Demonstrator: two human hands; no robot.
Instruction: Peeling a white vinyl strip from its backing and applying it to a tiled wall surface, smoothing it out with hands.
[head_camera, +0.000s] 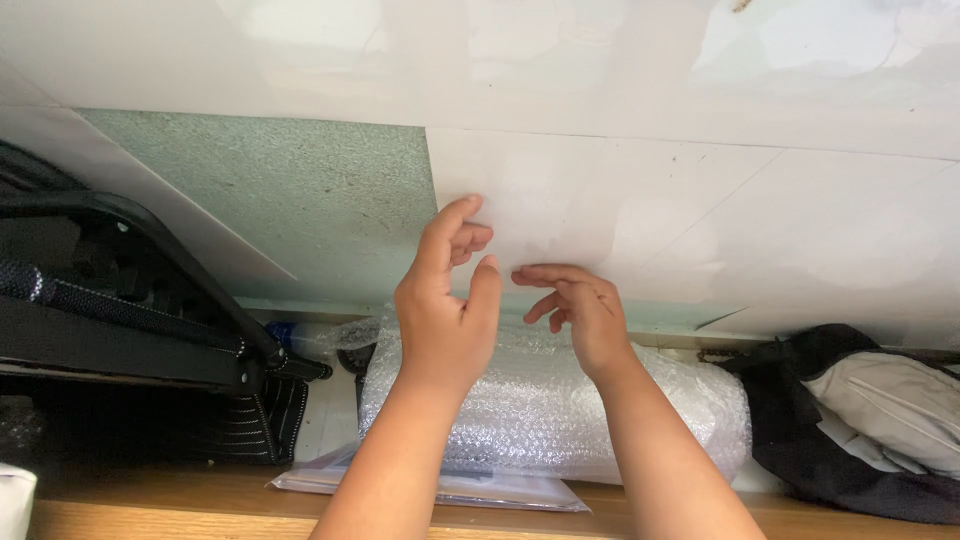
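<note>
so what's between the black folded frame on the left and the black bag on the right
In the head view, a roll of bubble wrap lies between the black folded frame and the black bag, under both hands.

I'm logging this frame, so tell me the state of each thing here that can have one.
Left hand: open, fingertips on the white sheet.
Right hand: fingers curled, touching the sheet's lower part.
White sheet: flat on the wall, partly covering the green patch.
Bubble-wrap roll: rolled up, lying on its side.
Black bag: slumped.
</note>
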